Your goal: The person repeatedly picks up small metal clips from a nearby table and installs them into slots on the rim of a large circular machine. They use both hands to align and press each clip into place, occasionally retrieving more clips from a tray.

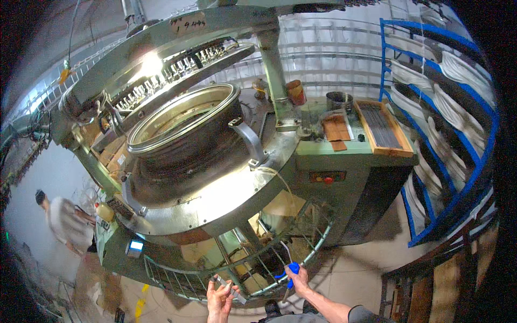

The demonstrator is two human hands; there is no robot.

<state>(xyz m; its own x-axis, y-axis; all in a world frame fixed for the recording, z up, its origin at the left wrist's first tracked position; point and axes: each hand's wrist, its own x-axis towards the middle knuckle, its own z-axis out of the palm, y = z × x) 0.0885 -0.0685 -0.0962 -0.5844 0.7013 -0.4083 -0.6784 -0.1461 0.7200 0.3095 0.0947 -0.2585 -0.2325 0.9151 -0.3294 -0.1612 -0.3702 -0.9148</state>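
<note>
On green frame (231, 22) | handwriting (187, 22) (dark) | right fingers (297, 276): blue-handled tool (293, 267)

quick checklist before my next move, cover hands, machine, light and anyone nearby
1. Right hand gripping the blue-handled tool: ok.
2. Left hand holding the small grey piece firmly: cannot tell; it is at the fingers, but firmness doesn't show.
3. Round machine stopped: cannot tell from one still picture.
4. Lamp lit over the machine: ok.
5. Co-worker clear of your hands: ok, standing off to the far left.
6. Wooden tray resting on the green worktop: ok.
</note>
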